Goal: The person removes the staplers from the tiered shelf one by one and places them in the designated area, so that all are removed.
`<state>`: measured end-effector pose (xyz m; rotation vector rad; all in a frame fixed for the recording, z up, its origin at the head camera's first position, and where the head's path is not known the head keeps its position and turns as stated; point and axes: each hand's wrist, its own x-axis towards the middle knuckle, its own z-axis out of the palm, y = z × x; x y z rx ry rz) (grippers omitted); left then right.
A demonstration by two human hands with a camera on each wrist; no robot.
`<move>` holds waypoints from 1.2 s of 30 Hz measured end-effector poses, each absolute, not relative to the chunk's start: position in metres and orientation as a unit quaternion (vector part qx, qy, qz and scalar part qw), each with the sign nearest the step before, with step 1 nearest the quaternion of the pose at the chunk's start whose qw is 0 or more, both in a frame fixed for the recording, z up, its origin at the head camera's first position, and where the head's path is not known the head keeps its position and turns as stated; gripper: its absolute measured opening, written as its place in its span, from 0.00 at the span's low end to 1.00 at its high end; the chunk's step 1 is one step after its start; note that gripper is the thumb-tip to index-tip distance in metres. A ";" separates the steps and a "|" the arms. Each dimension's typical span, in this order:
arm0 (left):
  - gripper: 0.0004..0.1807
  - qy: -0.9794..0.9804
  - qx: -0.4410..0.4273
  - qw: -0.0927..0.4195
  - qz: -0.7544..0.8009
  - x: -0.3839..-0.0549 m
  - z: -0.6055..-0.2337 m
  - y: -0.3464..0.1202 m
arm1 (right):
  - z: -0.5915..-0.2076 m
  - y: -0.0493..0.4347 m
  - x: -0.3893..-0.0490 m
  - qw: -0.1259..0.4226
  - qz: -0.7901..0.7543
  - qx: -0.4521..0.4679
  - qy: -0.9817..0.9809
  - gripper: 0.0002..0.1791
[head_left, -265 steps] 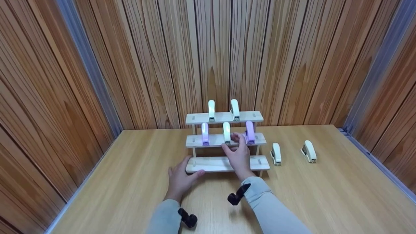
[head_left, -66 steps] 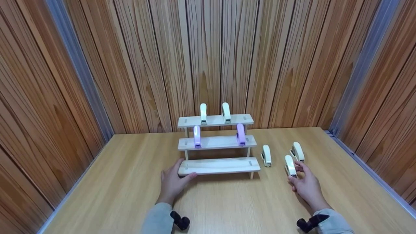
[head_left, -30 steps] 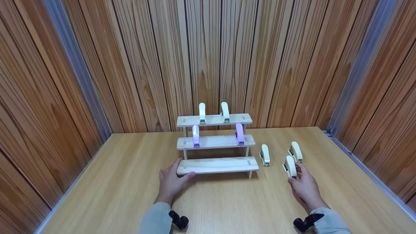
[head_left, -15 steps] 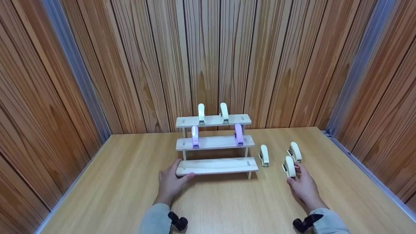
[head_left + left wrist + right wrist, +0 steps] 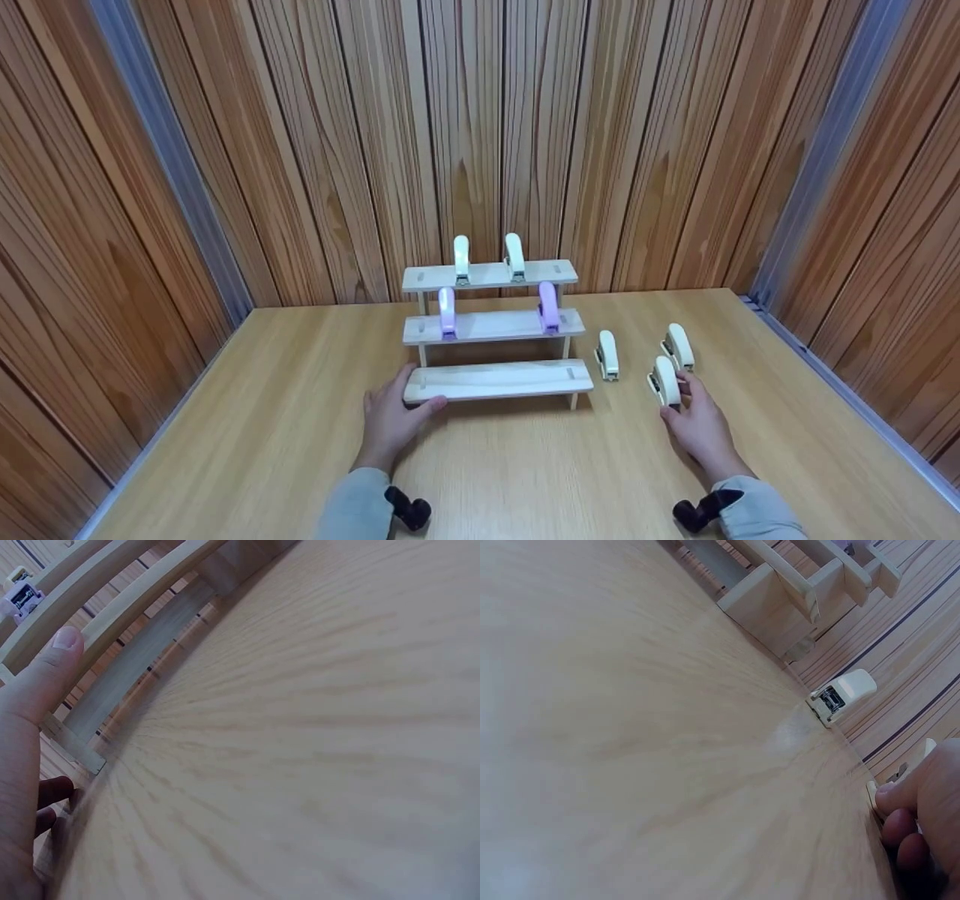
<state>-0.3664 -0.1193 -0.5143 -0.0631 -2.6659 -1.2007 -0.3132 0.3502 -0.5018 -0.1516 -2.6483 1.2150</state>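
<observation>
A three-tier wooden display rack (image 5: 495, 381) stands on the table. My left hand (image 5: 391, 420) grips the left end of its lowest shelf, thumb (image 5: 64, 645) against the front edge. Off to the right, my right hand (image 5: 701, 427) pinches a white stapler (image 5: 664, 382), which is low at the tabletop. Just behind it stands another white stapler (image 5: 677, 347), and a third white stapler (image 5: 607, 355) stands between the rack and my right hand. Two purple staplers (image 5: 447, 312) sit apart on the middle shelf, and two white staplers (image 5: 461, 259) are on the top shelf.
The wooden table (image 5: 517, 480) runs back to a wood-panelled wall (image 5: 480, 135). Panelled side walls (image 5: 82, 210) close it in at left and right. Black mounts (image 5: 409, 510) are strapped at both wrists.
Earlier my right hand was at the white stapler between the purple ones; that stapler is now at the table's right, turned slightly. My left hand stays on the rack.
</observation>
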 end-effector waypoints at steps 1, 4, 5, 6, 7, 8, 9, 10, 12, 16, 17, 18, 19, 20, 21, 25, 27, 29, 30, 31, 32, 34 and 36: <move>0.57 -0.906 -0.020 0.106 -0.410 -0.366 -0.515 -0.120 | -0.501 0.350 -0.313 0.107 0.415 -0.053 -0.902 0.39; 0.57 -0.903 -0.016 0.101 -0.417 -0.365 -0.515 -0.120 | -0.501 0.350 -0.314 0.093 0.421 -0.056 -0.900 0.40; 0.57 -0.903 -0.016 0.100 -0.418 -0.365 -0.516 -0.121 | -0.501 0.350 -0.314 0.092 0.421 -0.057 -0.901 0.39; 0.57 -0.902 -0.017 0.100 -0.419 -0.366 -0.516 -0.121 | -0.501 0.350 -0.314 0.090 0.421 -0.057 -0.901 0.39; 0.58 -0.902 -0.018 0.100 -0.419 -0.366 -0.516 -0.121 | -0.501 0.350 -0.314 0.090 0.421 -0.058 -0.901 0.39; 0.58 -0.902 -0.018 0.099 -0.420 -0.366 -0.516 -0.121 | -0.501 0.350 -0.314 0.089 0.420 -0.057 -0.901 0.39; 0.58 -0.902 -0.018 0.099 -0.420 -0.366 -0.515 -0.121 | -0.501 0.351 -0.315 0.086 0.423 -0.059 -0.900 0.40; 0.57 -0.902 -0.018 0.099 -0.419 -0.366 -0.515 -0.121 | -0.501 0.350 -0.315 0.083 0.425 -0.061 -0.899 0.40; 0.57 -0.903 -0.018 0.099 -0.417 -0.365 -0.515 -0.120 | -0.500 0.350 -0.315 0.078 0.430 -0.065 -0.897 0.42; 0.57 -0.903 -0.019 0.100 -0.417 -0.366 -0.514 -0.120 | -0.498 0.351 -0.314 0.069 0.453 -0.068 -0.886 0.45; 0.57 -0.903 -0.019 0.099 -0.417 -0.366 -0.514 -0.119 | -0.497 0.352 -0.313 0.067 0.469 -0.070 -0.878 0.44; 0.57 -0.903 -0.018 0.099 -0.418 -0.366 -0.514 -0.119 | -0.497 0.353 -0.313 0.066 0.489 -0.073 -0.867 0.43; 0.57 -0.903 -0.018 0.098 -0.418 -0.366 -0.514 -0.119 | -0.498 0.354 -0.313 0.071 0.510 -0.076 -0.854 0.42; 0.57 -0.903 -0.018 0.098 -0.418 -0.366 -0.514 -0.119 | -0.498 0.355 -0.312 0.074 0.534 -0.082 -0.838 0.41; 0.57 -0.903 -0.019 0.100 -0.417 -0.366 -0.515 -0.119 | -0.499 0.357 -0.312 0.083 0.558 -0.090 -0.821 0.39; 0.56 -0.903 -0.028 0.112 -0.413 -0.366 -0.515 -0.120 | -0.501 0.367 -0.317 0.139 0.610 -0.125 -0.770 0.36; 0.56 -0.903 -0.029 0.114 -0.413 -0.367 -0.514 -0.121 | -0.501 0.371 -0.325 0.157 0.612 -0.138 -0.763 0.36; 0.57 -0.902 -0.023 0.109 -0.417 -0.367 -0.513 -0.123 | -0.500 0.375 -0.333 0.159 0.604 -0.145 -0.768 0.36; 0.57 -0.901 -0.021 0.108 -0.419 -0.367 -0.512 -0.123 | -0.500 0.377 -0.338 0.155 0.603 -0.146 -0.769 0.37; 0.57 -0.901 -0.020 0.105 -0.420 -0.366 -0.512 -0.123 | -0.500 0.379 -0.341 0.148 0.603 -0.147 -0.770 0.37; 0.57 -0.902 -0.019 0.103 -0.419 -0.366 -0.513 -0.123 | -0.500 0.381 -0.344 0.141 0.600 -0.147 -0.774 0.38; 0.57 -0.901 -0.020 0.101 -0.420 -0.365 -0.513 -0.121 | -0.500 0.386 -0.349 0.131 0.591 -0.141 -0.783 0.39; 0.57 -0.901 -0.025 0.102 -0.421 -0.364 -0.514 -0.119 | -0.500 0.392 -0.353 0.124 0.574 -0.132 -0.799 0.40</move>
